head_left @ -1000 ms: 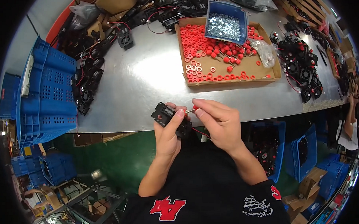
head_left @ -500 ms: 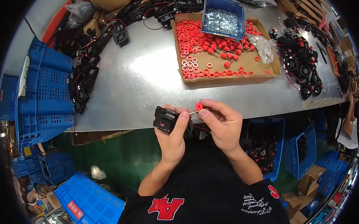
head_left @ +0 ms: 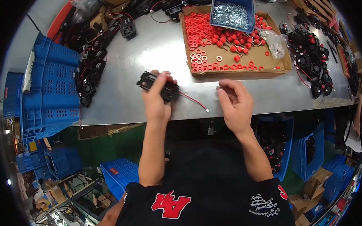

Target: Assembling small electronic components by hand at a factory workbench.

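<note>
My left hand (head_left: 156, 100) is closed round a black fan unit (head_left: 170, 91) above the near part of the metal table, thumb on top. A thin red and black lead (head_left: 193, 99) hangs from the unit to the right and ends in a small white plug (head_left: 207, 110). Some red shows by my left fingertips; what it belongs to is hard to make out. To the right, my right hand (head_left: 238, 107) is raised over the table edge with its fingers loosely bent. A gap shows between thumb and forefinger, and nothing is visible in it.
Beyond my hands lies a shallow cardboard tray (head_left: 246, 73) of red rings and red-headed screws, with a blue bin (head_left: 252, 20) of small metal parts on it. Black fans (head_left: 315, 70) heap up at right; a blue crate (head_left: 50, 96) stands left. Another person's arm (head_left: 113, 215) shows lower left.
My left hand has moved forward and left with the fan unit and turned it. My right hand has drawn away; the red-headed screw is no longer seen in it. The lower-left crate has shifted right.
</note>
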`<control>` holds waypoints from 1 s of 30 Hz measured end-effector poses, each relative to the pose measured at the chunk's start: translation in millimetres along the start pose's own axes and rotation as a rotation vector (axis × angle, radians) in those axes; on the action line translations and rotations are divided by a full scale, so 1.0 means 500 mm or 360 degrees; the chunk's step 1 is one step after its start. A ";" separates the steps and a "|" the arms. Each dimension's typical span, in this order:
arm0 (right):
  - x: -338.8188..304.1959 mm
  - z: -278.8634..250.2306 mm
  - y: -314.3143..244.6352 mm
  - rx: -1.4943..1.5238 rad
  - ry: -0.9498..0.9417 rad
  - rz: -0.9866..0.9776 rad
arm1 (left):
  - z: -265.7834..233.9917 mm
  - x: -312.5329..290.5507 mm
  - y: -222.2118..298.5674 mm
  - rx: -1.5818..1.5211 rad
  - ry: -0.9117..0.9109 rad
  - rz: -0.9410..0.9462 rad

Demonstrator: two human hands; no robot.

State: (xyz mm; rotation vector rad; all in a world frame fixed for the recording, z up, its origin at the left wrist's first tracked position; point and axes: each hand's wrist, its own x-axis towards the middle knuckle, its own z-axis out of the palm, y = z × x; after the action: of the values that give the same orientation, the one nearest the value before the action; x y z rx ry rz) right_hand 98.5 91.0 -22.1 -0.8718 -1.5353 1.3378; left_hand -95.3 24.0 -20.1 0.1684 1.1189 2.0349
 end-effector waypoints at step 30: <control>0.005 0.099 -0.054 0.0606 -0.0725 0.0249 | -0.014 -0.159 0.045 0.0015 -0.0080 -0.0036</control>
State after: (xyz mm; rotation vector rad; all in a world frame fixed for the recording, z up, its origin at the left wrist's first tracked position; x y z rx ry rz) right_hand 52.7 71.4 4.2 -0.4709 -1.4855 1.9652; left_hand -57.6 -42.2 12.2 0.2094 1.0947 1.9947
